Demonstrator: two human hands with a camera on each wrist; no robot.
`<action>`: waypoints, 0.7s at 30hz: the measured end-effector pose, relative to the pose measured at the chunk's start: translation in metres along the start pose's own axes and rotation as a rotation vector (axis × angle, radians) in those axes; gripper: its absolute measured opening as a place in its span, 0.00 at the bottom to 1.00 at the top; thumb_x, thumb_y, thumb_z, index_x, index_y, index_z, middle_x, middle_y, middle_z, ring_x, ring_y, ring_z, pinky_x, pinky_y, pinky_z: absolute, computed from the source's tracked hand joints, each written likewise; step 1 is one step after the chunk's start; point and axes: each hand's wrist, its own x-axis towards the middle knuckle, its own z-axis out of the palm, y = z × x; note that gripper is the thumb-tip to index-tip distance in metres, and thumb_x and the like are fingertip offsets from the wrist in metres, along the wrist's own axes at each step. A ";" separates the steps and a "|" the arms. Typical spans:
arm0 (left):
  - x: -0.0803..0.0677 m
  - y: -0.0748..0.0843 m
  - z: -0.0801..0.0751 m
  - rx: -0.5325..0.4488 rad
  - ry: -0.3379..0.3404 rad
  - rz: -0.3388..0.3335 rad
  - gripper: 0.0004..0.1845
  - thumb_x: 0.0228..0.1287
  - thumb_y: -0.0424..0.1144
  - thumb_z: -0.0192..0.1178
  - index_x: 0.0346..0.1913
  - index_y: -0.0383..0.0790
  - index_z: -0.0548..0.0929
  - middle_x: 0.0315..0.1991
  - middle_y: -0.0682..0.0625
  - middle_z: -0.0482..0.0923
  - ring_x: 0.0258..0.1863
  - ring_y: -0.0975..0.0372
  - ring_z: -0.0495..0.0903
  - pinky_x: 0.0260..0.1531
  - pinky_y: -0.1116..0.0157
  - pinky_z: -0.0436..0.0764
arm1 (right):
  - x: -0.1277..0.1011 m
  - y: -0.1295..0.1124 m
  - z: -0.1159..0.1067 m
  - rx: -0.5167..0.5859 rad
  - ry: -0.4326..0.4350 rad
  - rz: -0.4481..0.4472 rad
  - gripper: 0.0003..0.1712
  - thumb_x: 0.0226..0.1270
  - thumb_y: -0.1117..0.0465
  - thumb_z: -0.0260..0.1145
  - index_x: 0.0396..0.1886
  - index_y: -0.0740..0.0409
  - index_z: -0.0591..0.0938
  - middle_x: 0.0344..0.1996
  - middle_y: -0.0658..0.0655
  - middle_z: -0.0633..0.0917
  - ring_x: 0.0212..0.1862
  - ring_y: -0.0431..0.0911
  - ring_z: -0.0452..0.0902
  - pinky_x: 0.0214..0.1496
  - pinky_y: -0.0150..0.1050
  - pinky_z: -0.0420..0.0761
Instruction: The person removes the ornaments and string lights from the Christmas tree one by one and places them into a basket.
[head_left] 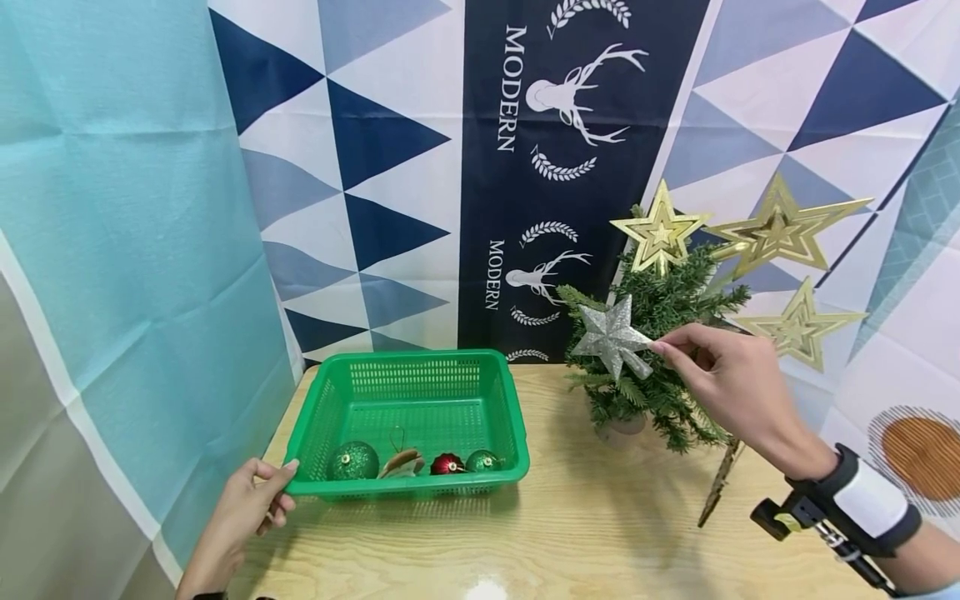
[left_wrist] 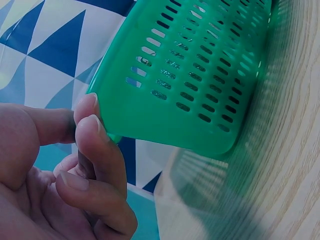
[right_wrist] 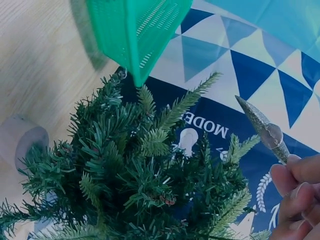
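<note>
- A person's right hand (head_left: 723, 379) pinches a silver glitter star (head_left: 612, 337) by one of its points, thumb and fingertips closed on the tip, holding it up in front of a small artificial Christmas tree (head_left: 660, 350) at the right of a light wooden table (head_left: 600, 533).
- In the right wrist view the star (right_wrist: 264, 129) shows edge-on, a thin silver blade rising from the curled fingers (right_wrist: 295, 182), with the tree's green branches (right_wrist: 140, 175) just beside and below it.
- The tree stands in a small pale pot (head_left: 621, 427); three gold stars sit about its top: one (head_left: 660, 232) at the crown, a larger one (head_left: 780, 225) to the right, a third (head_left: 798, 327) lower right.
- The left hand (head_left: 243, 508) grips the near left corner of a green slotted plastic basket (head_left: 420, 367), fingers curled round the rim; the left wrist view shows the fingertips (left_wrist: 92, 127) hooked on the basket's edge (left_wrist: 150, 120).
- Inside the basket, along its near wall, lie a green glitter bauble (head_left: 354, 461), a brownish ornament with a loop (head_left: 402, 461), a red bauble (head_left: 447, 464) and a smaller green bauble (head_left: 482, 461).
- A black-and-white wrist camera strap (head_left: 862, 508) wraps the right wrist.
- Behind the table hangs a blue, white and navy triangle-patterned backdrop (head_left: 360, 167) with a stag emblem and the word MODERN.
</note>
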 end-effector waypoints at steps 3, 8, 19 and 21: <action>0.000 0.001 0.000 0.004 -0.006 0.005 0.24 0.79 0.56 0.56 0.43 0.36 0.64 0.23 0.48 0.82 0.18 0.59 0.77 0.18 0.63 0.69 | 0.000 0.000 0.001 -0.008 -0.001 -0.004 0.05 0.64 0.65 0.76 0.38 0.52 0.90 0.17 0.39 0.76 0.16 0.33 0.63 0.21 0.28 0.62; 0.000 0.002 0.000 0.000 -0.005 0.003 0.23 0.79 0.55 0.56 0.43 0.37 0.63 0.23 0.48 0.81 0.18 0.59 0.77 0.18 0.63 0.69 | -0.001 -0.002 0.003 -0.002 -0.017 0.007 0.06 0.64 0.65 0.76 0.38 0.51 0.90 0.21 0.43 0.84 0.19 0.33 0.71 0.25 0.25 0.67; 0.001 0.000 0.000 -0.011 0.002 0.005 0.24 0.78 0.55 0.57 0.42 0.37 0.63 0.22 0.48 0.82 0.18 0.59 0.78 0.17 0.63 0.69 | -0.003 -0.006 0.010 0.023 -0.024 -0.016 0.04 0.66 0.65 0.75 0.37 0.52 0.89 0.23 0.46 0.86 0.20 0.32 0.73 0.23 0.26 0.68; 0.000 0.000 0.000 -0.013 0.005 0.006 0.23 0.78 0.55 0.57 0.43 0.37 0.63 0.22 0.49 0.82 0.18 0.59 0.78 0.17 0.64 0.69 | -0.003 -0.006 0.012 0.034 -0.029 -0.016 0.03 0.66 0.64 0.74 0.37 0.53 0.89 0.24 0.46 0.86 0.20 0.31 0.72 0.23 0.26 0.68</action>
